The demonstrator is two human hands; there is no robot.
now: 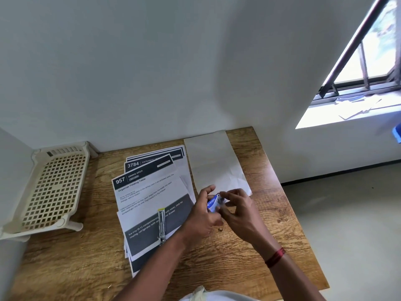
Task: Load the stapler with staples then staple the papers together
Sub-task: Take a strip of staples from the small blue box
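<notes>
Gripping one small blue staple box (212, 204), both hands: left hand (202, 216) and right hand (237, 210), fingers curled.

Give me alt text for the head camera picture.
The left hand grips a small blue staple box while the right hand pinches its end, above a wooden table. A stapler lies on printed papers beside them.

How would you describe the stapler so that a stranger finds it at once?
On the wooden table lies a fanned stack of printed papers. The stapler rests on the top sheet's dark grey band, left of the left hand, which grips a blue staple box. It is the only narrow silver metal thing there, with a yellow far end.
</notes>
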